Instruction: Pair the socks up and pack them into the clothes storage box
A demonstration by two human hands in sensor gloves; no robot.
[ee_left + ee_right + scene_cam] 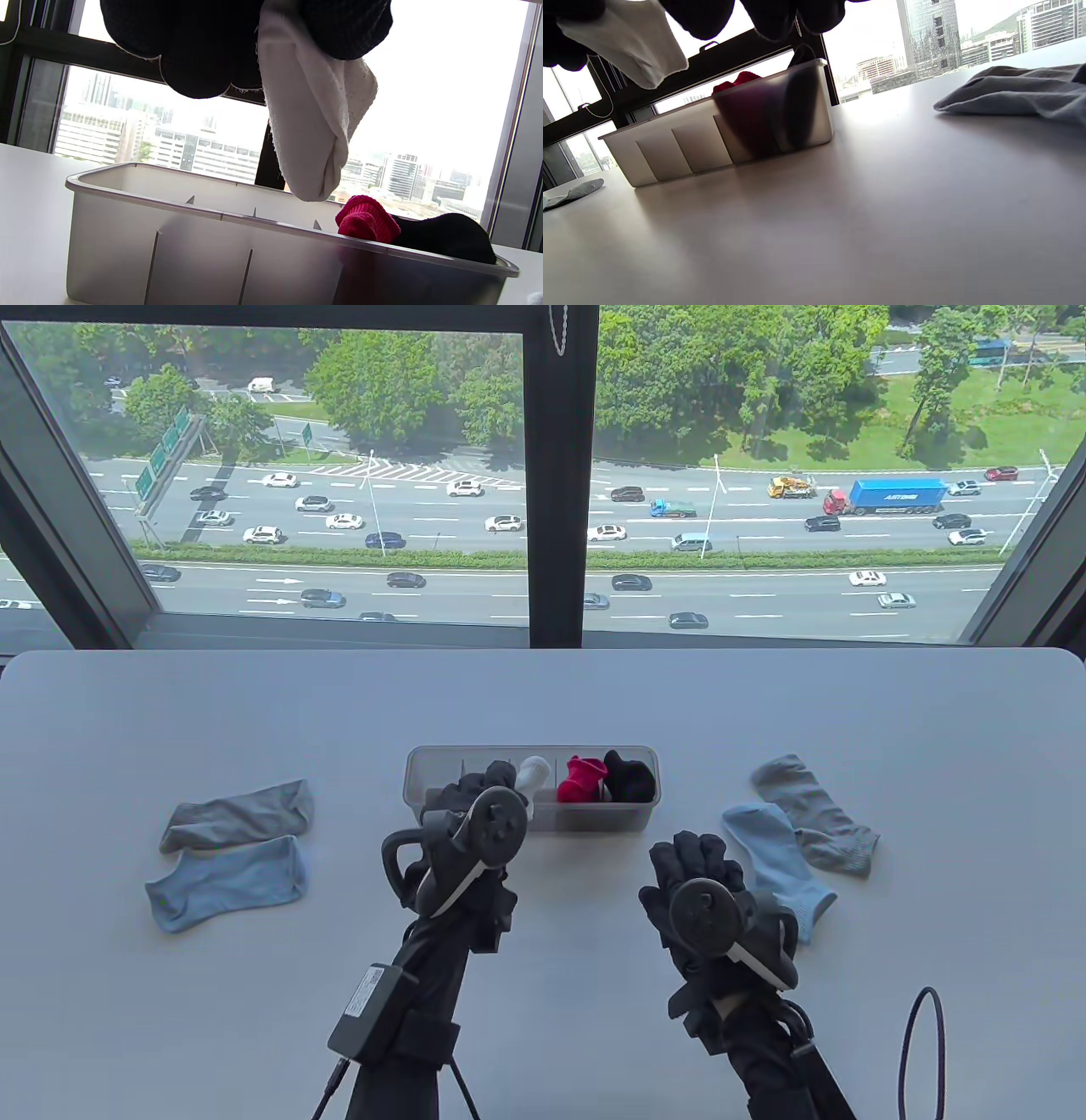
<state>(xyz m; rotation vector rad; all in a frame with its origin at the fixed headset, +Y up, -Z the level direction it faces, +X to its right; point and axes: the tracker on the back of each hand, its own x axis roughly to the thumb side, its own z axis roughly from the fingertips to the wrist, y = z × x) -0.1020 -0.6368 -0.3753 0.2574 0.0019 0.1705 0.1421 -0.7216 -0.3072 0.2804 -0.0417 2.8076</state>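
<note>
Over on the left of the table (254, 704), a grey sock (237, 814) and a blue sock (225, 882) wait unpaired. We've got our left hand (475, 806) pinching the white sock bundle (314, 127) above the storage box (424, 780), so next it drops into a free compartment, probably the middle one. Our right hand (696, 891) hovers, fingers relaxed, holding nothing. The truck's lettering is too small to read.

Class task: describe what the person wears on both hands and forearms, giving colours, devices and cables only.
Both hands, left hand and right hand, wear black gloves with black sleeves. Each back carries a dark ring-shaped tracker with a pale stripe. A black box with a cable sits on the left forearm.
</note>
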